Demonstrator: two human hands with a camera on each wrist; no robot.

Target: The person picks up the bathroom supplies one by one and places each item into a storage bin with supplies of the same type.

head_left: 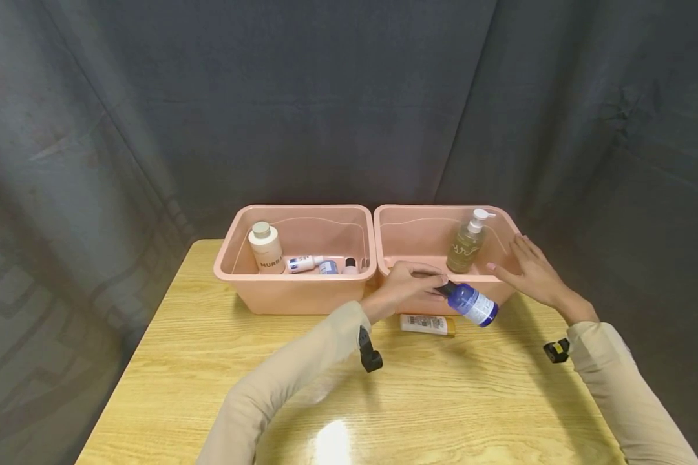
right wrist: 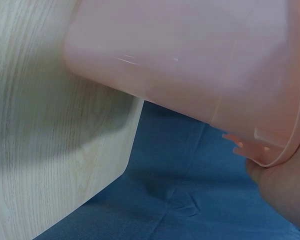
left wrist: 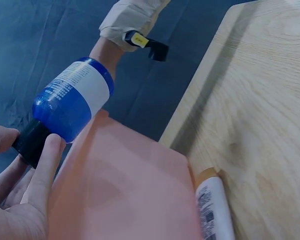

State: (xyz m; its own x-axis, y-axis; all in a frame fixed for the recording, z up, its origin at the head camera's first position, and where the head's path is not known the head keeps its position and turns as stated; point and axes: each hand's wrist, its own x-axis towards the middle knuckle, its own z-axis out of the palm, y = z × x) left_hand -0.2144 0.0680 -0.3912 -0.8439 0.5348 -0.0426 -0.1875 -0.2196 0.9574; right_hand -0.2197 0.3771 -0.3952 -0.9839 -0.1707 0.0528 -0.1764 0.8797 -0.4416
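My left hand (head_left: 410, 284) pinches the black cap (left wrist: 32, 142) of a blue bottle (head_left: 473, 305) with a white label. The bottle is tilted in front of the right pink bin (head_left: 384, 226), its base pointing right and down. At that bin's right rim, my right hand (head_left: 532, 274) touches the edge with fingers fairly straight and thumb spread toward the inside. Inside the bin stands a greenish pump bottle (head_left: 465, 250) with a white pump. A white tube (head_left: 424, 324) with a golden cap lies on the table below the held bottle.
A left pink bin (head_left: 296, 294) adjoins the right one. It contains an upright white bottle (head_left: 265, 250), a small white tube (head_left: 302, 263), a blue-labelled item (head_left: 328, 267) and a dark-capped bottle (head_left: 350, 265). Dark curtains (head_left: 296, 103) hang behind the wooden table (head_left: 180, 361).
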